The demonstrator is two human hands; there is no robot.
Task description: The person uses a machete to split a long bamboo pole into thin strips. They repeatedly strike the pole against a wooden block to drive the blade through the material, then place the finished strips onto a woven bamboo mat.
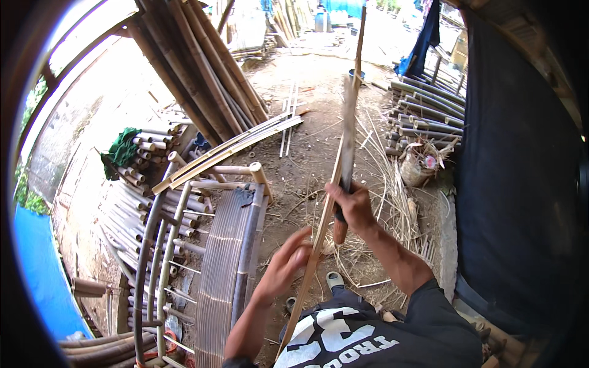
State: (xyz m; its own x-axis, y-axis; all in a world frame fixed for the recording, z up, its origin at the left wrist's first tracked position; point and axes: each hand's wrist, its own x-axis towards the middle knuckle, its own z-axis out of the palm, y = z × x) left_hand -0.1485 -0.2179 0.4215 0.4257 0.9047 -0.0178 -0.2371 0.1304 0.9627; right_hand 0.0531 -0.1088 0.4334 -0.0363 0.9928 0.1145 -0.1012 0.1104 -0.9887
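Note:
My right hand point(354, 205) is closed round the handle of a machete point(348, 132), whose long blade points up and away from me. A long, thin bamboo strip point(320, 236) runs beside the blade, from near my body to far ahead, and my right thumb lies against it. My left hand point(287, 262) is at the strip's left side, lower down, its fingers loosely stretched and apart. Whether its fingertips touch the strip I cannot tell.
A bamboo bench point(224, 264) stands close on my left, with split bamboo lengths point(236, 147) across its far end. Stacked poles point(429, 113) lie at the far right beside a dark hanging sheet point(515, 184). Shavings point(392, 227) litter the ground; tall bamboo poles point(202, 67) lean at far left.

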